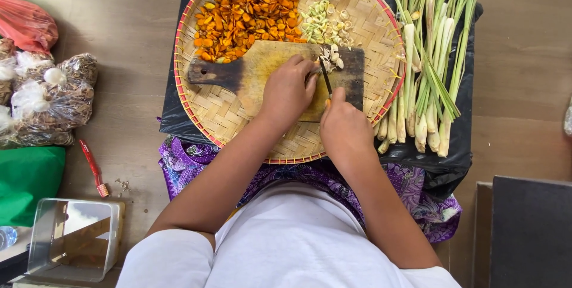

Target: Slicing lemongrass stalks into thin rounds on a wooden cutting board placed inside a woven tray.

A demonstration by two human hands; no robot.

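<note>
A wooden cutting board (238, 73) lies on a round woven bamboo tray (369, 31). My left hand (289, 88) rests on the board, its fingertips pressing a small pale piece beside the blade. My right hand (342, 127) grips a knife (325, 78) whose blade points away from me onto the board. A few pale slices (331, 56) lie at the board's far edge. Further back on the tray sit a heap of orange slices (250, 11) and a smaller pile of pale green slices (322, 22).
A bundle of lemongrass stalks (426, 67) lies on black plastic sheeting (465, 139) right of the tray. Left on the wooden floor are bags of dried goods (50, 100), a red bag (24, 22), a red brush (93, 167), a green bag (27, 183) and a clear container (74, 237).
</note>
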